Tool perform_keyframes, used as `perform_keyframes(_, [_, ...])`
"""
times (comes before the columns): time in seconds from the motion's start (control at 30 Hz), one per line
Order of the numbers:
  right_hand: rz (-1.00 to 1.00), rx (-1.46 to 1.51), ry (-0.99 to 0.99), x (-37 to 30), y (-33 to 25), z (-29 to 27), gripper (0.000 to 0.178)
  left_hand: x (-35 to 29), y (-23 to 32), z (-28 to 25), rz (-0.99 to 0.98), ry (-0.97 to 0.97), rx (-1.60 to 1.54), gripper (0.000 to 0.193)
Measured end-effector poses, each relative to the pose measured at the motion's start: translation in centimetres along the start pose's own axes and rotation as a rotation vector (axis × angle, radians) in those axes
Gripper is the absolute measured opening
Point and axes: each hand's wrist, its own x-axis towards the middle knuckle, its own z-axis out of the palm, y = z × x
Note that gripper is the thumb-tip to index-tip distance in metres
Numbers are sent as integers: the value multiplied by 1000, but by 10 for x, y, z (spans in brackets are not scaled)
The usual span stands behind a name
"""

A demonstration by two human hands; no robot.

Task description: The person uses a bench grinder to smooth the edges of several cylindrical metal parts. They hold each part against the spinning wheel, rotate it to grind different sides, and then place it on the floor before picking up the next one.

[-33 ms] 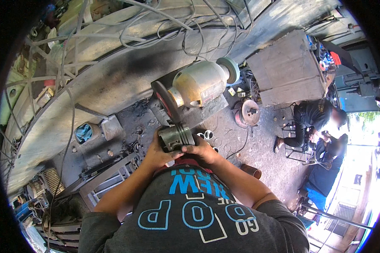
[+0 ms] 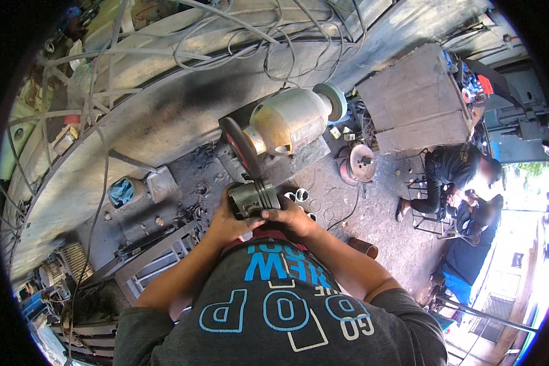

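Observation:
An engine piston (image 2: pixel 249 198), grey metal with ring grooves at its right end, lies sideways between my two hands. My left hand (image 2: pixel 226 221) wraps round its left end and underside. The fingers of my right hand (image 2: pixel 293 218) close on the grooved end, with the thumb pressed against its near side. Just beyond the piston is the dark wheel (image 2: pixel 239 148) of a bench grinder (image 2: pixel 291 121). The piston's far edge is right by the wheel's lower rim; I cannot tell whether they touch. A pale grey wheel (image 2: pixel 332 102) sits on the grinder's other end.
Several metal rings (image 2: pixel 301 195) lie on the floor right of my hands, near a cable reel (image 2: pixel 361 160). A brown cylinder (image 2: pixel 363 247) stands nearer me. Two people (image 2: pixel 454 174) sit at the right. A box with blue cloth (image 2: pixel 123 191) is at the left.

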Motion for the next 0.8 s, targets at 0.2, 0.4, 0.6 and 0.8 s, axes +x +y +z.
perform_keyframes(0.2, [299, 239, 124, 26, 16, 3, 53, 11, 2, -10, -311, 117, -66, 80])
perform_keyframes(0.4, [180, 79, 42, 17, 11, 0, 57, 0, 0, -10, -112, 64, 117, 92])
perform_keyframes(0.6, [39, -48, -115, 12, 3, 1, 73, -8, -4, -9, -25, 49, -18, 107])
perform_keyframes(0.8, [42, -111, -121, 22, 7, 0, 77, -11, -6, -16, -8, 33, -38, 110])
